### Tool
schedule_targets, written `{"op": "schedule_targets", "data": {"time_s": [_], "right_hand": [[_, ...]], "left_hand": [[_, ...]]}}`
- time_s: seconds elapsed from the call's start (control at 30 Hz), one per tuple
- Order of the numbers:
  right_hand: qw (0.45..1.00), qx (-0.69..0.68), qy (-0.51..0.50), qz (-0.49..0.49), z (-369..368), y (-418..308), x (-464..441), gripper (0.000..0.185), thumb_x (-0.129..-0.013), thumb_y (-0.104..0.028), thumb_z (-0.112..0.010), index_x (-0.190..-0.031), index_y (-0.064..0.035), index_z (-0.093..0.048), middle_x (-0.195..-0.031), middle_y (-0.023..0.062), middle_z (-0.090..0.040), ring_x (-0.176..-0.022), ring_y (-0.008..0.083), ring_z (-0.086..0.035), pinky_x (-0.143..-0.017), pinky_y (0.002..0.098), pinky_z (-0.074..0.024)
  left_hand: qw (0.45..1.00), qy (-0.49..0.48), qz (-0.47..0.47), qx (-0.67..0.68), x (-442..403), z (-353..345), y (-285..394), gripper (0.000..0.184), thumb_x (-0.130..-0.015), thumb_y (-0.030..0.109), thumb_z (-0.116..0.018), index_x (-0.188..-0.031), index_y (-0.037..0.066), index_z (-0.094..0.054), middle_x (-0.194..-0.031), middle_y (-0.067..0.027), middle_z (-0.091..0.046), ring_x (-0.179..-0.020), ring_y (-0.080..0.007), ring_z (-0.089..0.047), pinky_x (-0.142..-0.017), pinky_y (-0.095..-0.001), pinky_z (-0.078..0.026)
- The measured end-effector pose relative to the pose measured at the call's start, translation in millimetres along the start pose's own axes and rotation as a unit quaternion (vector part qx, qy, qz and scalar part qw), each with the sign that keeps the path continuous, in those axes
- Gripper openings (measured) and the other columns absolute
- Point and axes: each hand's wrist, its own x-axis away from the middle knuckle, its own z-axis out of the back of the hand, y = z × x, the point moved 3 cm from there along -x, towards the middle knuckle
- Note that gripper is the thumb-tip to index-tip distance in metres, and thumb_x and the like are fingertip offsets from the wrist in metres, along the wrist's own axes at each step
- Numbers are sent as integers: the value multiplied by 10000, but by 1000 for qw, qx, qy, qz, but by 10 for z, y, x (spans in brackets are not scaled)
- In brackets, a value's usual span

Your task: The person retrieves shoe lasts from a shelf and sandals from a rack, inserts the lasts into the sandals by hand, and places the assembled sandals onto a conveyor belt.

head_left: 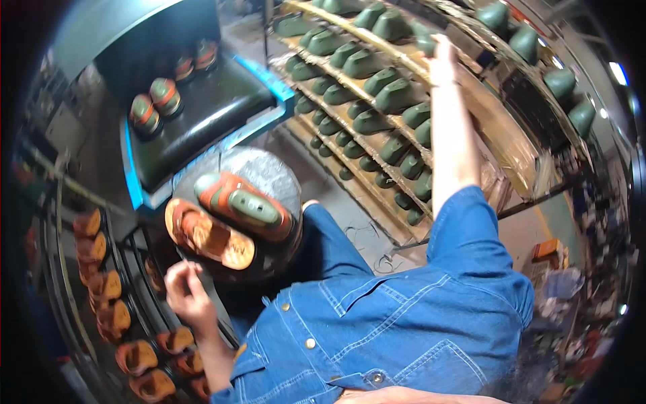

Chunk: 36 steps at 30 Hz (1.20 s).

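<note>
My right hand (441,55) is stretched far out to the upper shelf of the rack, its fingers closed on a dark green shoe last (423,39). The fingertips are small and blurred there. My left hand (188,288) is raised beside the round metal stand (269,165), its fingers loosely curled with nothing visible in them. Just above it, a tan and brown sandal (235,252) lies on the stand, apart from the hand. Alongside the sandal rests a green last (254,207) with orange-brown straps around it, sole side partly up.
A sloped rack (404,236) on the right carries rows of green lasts. Behind the stand, a black conveyor belt (208,108) with a blue frame (266,77) bears several strapped lasts (165,96). At left, a shelf rack holds tan sandals (111,320).
</note>
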Motion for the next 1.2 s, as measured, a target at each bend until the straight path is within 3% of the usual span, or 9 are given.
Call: {"op": "schedule_targets", "data": {"time_s": [0.07,0.13,0.23,0.53,0.73,0.8,0.87,1.07,1.2], "right_hand": [[990,-110,-79,-47,245,-77,347,186,-848,-171,-677,-989,-61,-628,-1006,151,-638,-869,316,-651,-778,455,-564],[938,-188,-255,-141,396,-81,927,529,-905,-148,-599,-1353,111,-489,-1313,348,-576,-1178,500,-606,-923,567,-562],[910,-174,-321,-199,329,-203,2324,680,-931,-221,-565,-1481,111,-344,-1401,348,-507,-1201,512,-590,-951,516,-566],[838,88,-452,-291,-182,61,4463,799,-743,-246,-762,-1436,56,-505,-1357,170,-603,-1242,243,-585,-1093,343,-423],[842,159,-516,0,-812,707,5197,597,-816,-34,-748,-1385,10,-570,-1354,218,-616,-1242,281,-606,-1084,388,-443],[818,145,-504,237,-1043,1056,5534,525,-802,-16,-743,-1309,-1,-607,-1391,271,-575,-1313,373,-561,-1123,436,-404],[821,110,-501,249,-1099,1245,5660,462,-791,10,-731,-1239,-2,-622,-1415,294,-540,-1352,443,-505,-1148,469,-371],[819,96,-523,215,-1106,1141,5391,378,-913,-148,-622,-1246,31,-626,-1472,267,-505,-1426,390,-436,-1187,483,-310],[818,36,-569,73,-1292,1211,5332,395,-942,-210,-569,-1236,46,-638,-1383,244,-572,-1342,357,-511,-1154,468,-353]], "left_hand": [[998,13,-65,8,-259,36,-129,98,-973,-92,-549,-1038,-39,-599,-966,-100,-629,-835,-156,-607,-797,-304,-528],[995,73,-46,-55,-530,64,-433,104,-989,-32,-608,-1089,-40,-635,-1059,-85,-671,-953,-141,-632,-886,-285,-519],[996,76,-49,-6,-1008,86,-1148,210,-947,-6,-667,-1156,-16,-654,-1086,-54,-684,-994,-109,-635,-905,-256,-514],[981,-136,134,12,-1409,-270,-1955,361,-1061,296,-544,-1250,11,-662,-1202,-92,-709,-1123,-158,-649,-1008,-294,-482],[957,-122,209,160,-1081,-432,-1830,409,-1086,334,-485,-1295,9,-621,-1168,-92,-710,-1090,-165,-655,-989,-305,-489],[988,-121,79,-56,-959,-428,-1670,392,-1084,288,-486,-1304,-15,-602,-1212,-108,-700,-1133,-184,-639,-1025,-311,-469],[977,-82,158,117,-1008,-264,-1752,389,-1071,262,-509,-1326,-20,-589,-1256,-121,-685,-1187,-186,-614,-1051,-321,-454],[992,-65,-109,-23,-407,-162,-645,529,-934,337,-725,-1281,-32,-573,-1309,-214,-612,-1286,-319,-560,-1110,-435,-424],[995,-50,-76,-42,165,-242,104,562,-735,228,-845,-1188,4,-599,-1317,-201,-515,-1232,-360,-524,-1080,-456,-419]]}}
